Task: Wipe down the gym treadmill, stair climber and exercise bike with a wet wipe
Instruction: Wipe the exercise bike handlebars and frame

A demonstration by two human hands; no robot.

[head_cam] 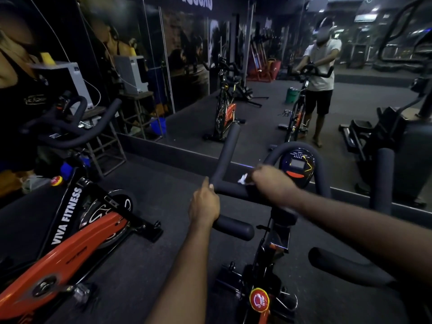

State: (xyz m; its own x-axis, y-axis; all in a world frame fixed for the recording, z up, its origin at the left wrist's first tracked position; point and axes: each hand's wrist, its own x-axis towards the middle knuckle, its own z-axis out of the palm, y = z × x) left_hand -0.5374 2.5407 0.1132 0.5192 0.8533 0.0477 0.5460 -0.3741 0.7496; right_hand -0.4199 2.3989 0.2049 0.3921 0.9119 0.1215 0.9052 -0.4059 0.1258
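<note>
An exercise bike stands right in front of me, with black foam handlebars (228, 157) and a small round console (298, 166). My left hand (205, 204) grips the left bend of the handlebar. My right hand (271, 183) is blurred and holds a white wet wipe (243, 178) against the crossbar just left of the console. A red knob (259, 300) sits low on the bike's frame.
A second orange and black bike (70, 230) stands close on my left. A wall mirror (257, 78) ahead reflects the bikes and a standing person. A dark stair climber (397, 141) stands at the right. A white box (67, 80) sits on a stool at the left.
</note>
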